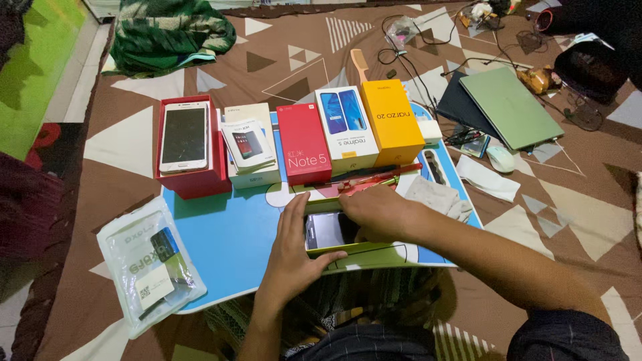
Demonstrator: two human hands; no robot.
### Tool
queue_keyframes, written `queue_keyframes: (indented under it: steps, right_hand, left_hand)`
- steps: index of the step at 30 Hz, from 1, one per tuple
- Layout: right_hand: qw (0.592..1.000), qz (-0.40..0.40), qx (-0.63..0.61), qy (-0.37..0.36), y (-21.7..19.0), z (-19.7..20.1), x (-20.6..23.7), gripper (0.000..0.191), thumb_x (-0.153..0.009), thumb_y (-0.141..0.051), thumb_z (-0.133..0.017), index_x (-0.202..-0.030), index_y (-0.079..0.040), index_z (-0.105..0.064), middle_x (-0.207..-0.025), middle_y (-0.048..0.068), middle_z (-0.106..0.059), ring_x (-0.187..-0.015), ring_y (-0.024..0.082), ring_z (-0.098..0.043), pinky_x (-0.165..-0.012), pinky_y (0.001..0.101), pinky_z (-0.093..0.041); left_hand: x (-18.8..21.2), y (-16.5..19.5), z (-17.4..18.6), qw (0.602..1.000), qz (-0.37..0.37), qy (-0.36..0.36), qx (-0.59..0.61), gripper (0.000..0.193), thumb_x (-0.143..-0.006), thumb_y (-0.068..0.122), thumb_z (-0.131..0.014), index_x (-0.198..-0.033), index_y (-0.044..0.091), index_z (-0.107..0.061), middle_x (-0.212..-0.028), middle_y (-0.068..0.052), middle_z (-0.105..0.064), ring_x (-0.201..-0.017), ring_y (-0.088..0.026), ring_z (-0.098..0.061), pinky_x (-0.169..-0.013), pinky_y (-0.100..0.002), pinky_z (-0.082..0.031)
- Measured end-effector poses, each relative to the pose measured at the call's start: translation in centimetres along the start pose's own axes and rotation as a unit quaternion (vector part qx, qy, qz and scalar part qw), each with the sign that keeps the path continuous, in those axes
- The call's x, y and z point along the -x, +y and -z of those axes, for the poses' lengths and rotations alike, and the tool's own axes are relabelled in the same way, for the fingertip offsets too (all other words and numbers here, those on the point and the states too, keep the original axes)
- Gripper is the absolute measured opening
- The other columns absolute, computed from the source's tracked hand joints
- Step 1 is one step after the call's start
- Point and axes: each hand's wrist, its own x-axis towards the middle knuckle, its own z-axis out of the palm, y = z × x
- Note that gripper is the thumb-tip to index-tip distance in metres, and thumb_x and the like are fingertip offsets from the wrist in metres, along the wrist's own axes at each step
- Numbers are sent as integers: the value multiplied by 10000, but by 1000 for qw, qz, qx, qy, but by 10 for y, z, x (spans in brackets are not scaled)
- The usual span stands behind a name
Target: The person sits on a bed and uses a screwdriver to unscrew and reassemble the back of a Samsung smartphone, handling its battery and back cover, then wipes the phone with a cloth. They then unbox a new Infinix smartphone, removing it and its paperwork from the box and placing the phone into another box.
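From the head camera, both hands hold a dark phone (326, 230) lying on a green tray (374, 256) on the small blue table (227, 234). The left hand (292, 257) grips the phone's left edge, thumb underneath. The right hand (378, 212) covers its right end. Just past the hands stands a row of phone boxes (304, 142). Far left of the grip lies a plastic bag (148, 266).

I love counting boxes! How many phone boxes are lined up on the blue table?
5, in a row from left: a red box holding a phone, a white box, another red box, a white-and-blue box, and an orange box. Others may be hidden.
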Motion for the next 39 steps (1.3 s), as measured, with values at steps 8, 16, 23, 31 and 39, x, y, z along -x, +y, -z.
queue_keyframes:
  steps: [8, 16, 23, 31, 39]
  right_hand:
    - [966, 245, -7, 77, -10, 7, -14, 564, -750, -245, -788, -1298, -235, -652, -1245, 180, -642, -843, 382, -716, -643, 490, -556]
    - [960, 214, 180, 36, -18, -2, -36, 324, -915, -242, -706, -1233, -237, -645, -1029, 120, -711, -796, 311, -734, -598, 458, -572]
    - [948, 260, 180, 37, -20, 25, -29, 588, -686, -218, -835, -1209, -117, -585, -1201, 193, -600, -883, 354, -707, -618, 451, -574]
    - [926, 293, 119, 204, 3, 64, 17, 299, -733, -141, -742, -1011, -93, -642, -1105, 88, -685, -1013, 313, -680, -868, 464, -525]
    - [921, 267, 31, 281, 9, 82, 59, 238, -829, -149, -736, -1023, -55, -636, -911, 92, -689, -869, 303, -683, -780, 443, -522]
  left_hand:
    - [1, -2, -2, 1000, 5, 3, 13, 1261, -587, 214, -969, -1570, 34, -201, -1565, -211, -376, -1454, -385, -382, -1178, -458, -357]
    - [2, -2, -4, 999, -14, 16, 30, 1263, -583, 205, -957, -1580, 28, -204, -1541, -201, -425, -1428, -373, -435, -1162, -434, -393]
    - [4, -2, 0, 1000, 13, 0, 16, 1243, -566, 122, -923, -1569, 22, -194, -1546, -219, -402, -1438, -379, -408, -1161, -430, -381]
    - [2, 0, 2, 999, 30, -29, 3, 1204, -568, 116, -943, -1541, 49, -238, -1559, -188, -384, -1450, -359, -377, -1177, -434, -349]
    - [2, 9, 3, 1000, -3, 5, 9, 1207, -534, 170, -991, -1506, 51, -287, -1509, -188, -413, -1419, -376, -404, -1163, -454, -359]
